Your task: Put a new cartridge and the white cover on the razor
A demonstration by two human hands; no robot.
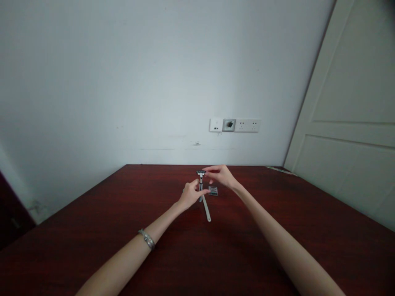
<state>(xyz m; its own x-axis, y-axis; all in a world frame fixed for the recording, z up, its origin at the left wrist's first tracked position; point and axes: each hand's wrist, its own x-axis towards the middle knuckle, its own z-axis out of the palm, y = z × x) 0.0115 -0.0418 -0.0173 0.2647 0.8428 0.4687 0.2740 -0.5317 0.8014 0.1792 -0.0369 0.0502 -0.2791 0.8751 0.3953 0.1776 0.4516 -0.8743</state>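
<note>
The left hand (189, 195) holds a razor (202, 190) upright by its handle, fingers closed around it. The right hand (220, 174) pinches the razor's head; a small blade pack (212, 190) lies on the worktop (277, 230) just below those fingers, so the head work looks unfinished.

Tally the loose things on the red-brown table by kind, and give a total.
Razors: 1, the razor, upright, left hand on its handle, right hand at its head.
Small clear packets: 1, the packet, lying flat beside the razor.
Pale strips: 1, the strip, lying below the left hand.
Total: 3, all on the table.
</note>
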